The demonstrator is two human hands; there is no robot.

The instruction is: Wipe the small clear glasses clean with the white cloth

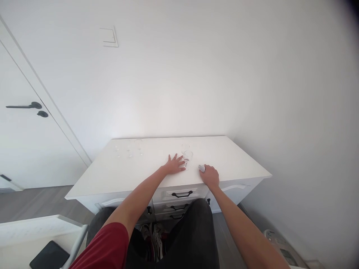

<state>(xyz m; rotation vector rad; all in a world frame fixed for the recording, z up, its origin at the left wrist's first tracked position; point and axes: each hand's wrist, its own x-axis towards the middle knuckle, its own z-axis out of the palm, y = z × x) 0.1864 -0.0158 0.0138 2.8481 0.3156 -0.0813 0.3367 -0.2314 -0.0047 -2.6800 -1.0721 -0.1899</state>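
The right hand (211, 175) partly hides its pale bundle (201, 168).

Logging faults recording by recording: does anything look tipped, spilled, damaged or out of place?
Nothing stands out: the stemmed glass by the left hand looks upright, and no spill shows on the white cabinet top. Fine cracks would be too small to tell.

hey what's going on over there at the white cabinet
A person is seated at a white cabinet with both hands at its top. The right hand grips a small, pale, rolled-up thing, perhaps cloth. The left hand is spread open beside a clear stemmed glass; whether the fingertips touch it is hard to tell. More clear glassware stands toward the left end, faint against the white.
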